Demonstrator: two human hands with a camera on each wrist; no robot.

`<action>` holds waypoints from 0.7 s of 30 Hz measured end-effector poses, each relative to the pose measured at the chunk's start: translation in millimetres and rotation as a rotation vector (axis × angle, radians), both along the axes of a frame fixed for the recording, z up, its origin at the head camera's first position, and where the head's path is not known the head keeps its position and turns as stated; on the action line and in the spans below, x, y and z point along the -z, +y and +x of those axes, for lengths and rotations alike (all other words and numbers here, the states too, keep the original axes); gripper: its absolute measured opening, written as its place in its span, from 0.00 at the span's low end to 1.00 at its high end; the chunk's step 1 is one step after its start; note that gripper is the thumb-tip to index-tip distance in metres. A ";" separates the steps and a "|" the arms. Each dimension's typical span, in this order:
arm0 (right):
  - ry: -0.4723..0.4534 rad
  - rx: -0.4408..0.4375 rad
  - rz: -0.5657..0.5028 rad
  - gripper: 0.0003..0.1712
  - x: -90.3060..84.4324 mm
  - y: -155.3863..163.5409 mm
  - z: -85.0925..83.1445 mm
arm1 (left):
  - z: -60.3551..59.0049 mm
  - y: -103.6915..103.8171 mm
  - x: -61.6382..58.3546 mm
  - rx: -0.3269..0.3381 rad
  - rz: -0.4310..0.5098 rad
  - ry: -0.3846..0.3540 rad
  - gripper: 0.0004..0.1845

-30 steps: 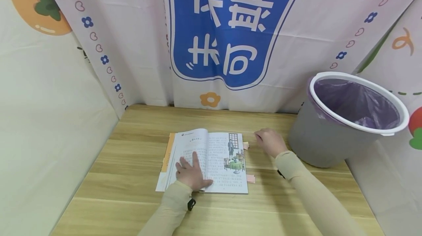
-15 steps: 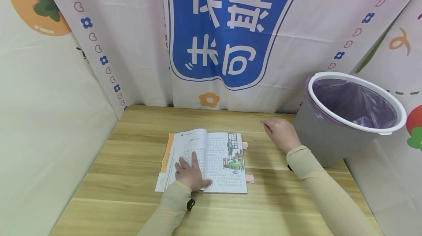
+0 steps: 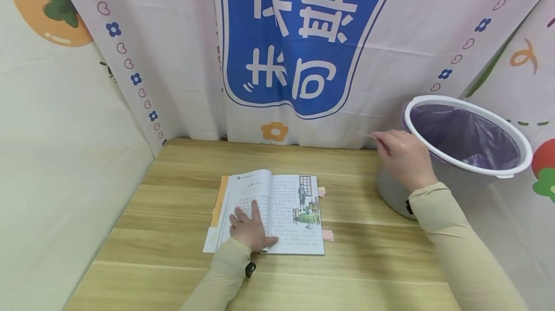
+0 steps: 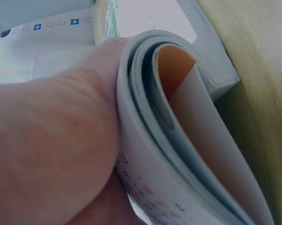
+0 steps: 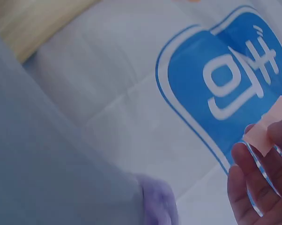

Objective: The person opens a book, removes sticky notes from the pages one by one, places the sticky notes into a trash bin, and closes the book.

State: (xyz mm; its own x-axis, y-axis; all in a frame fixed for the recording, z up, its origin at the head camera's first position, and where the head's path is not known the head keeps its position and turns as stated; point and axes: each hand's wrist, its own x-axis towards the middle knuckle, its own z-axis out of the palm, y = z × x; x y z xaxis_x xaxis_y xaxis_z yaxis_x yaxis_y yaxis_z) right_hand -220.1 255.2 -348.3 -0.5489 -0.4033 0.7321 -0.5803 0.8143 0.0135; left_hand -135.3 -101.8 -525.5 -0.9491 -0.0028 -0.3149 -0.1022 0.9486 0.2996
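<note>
An open book point(image 3: 286, 214) lies on the wooden table, its right page showing a coloured drawing. My left hand point(image 3: 249, 229) rests on the left page with its fingers spread. In the left wrist view, pages point(image 4: 150, 140) curve up beside that hand. Between thumb and fingers, my right hand point(image 3: 405, 159) pinches a small pale-orange sticky note point(image 5: 259, 139). That hand is in front of the near left side of the grey bin point(image 3: 390, 190), about rim height. From the book's right edge stick out a yellowish tab point(image 3: 322, 191) and pink tabs point(image 3: 328, 235).
The bin stands at the table's back right, with a white rim point(image 3: 477, 169) and a purple liner point(image 3: 459, 128). A printed cloth point(image 3: 186, 84) hangs behind the table point(image 3: 173, 195), and more cloth runs along both sides.
My right hand, holding the sticky note, has moved right and upward from beside the book to the bin. The left hand has stayed on the page.
</note>
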 end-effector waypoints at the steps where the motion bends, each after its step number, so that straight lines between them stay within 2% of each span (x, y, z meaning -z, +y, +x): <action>1: 0.009 0.006 -0.009 0.11 -4.8 3.0 1.7 | 0.1 -0.2 0.1 0.003 -0.002 0.002 0.68; 10: 0.055 0.097 -0.090 0.10 -35.2 36.4 15.0 | 0.6 -0.6 -1.4 0.016 -0.017 0.002 0.67; 16: 0.031 0.155 -0.092 0.11 -41.0 56.9 19.2 | 1.2 -0.6 -2.5 0.014 -0.012 0.001 0.67; 21: -0.025 0.225 -0.096 0.11 -42.2 72.7 20.0 | 1.4 -0.6 -2.1 0.011 -0.008 -0.002 0.67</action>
State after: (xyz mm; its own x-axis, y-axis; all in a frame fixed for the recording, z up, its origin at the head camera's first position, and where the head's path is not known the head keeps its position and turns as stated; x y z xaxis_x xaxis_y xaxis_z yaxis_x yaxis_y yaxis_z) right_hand -200.1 327.8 -306.1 -0.6354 -0.1981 0.7464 -0.3835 0.9199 -0.0824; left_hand -134.0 -102.4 -523.4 -0.9485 0.0051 -0.3166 -0.0924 0.9519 0.2922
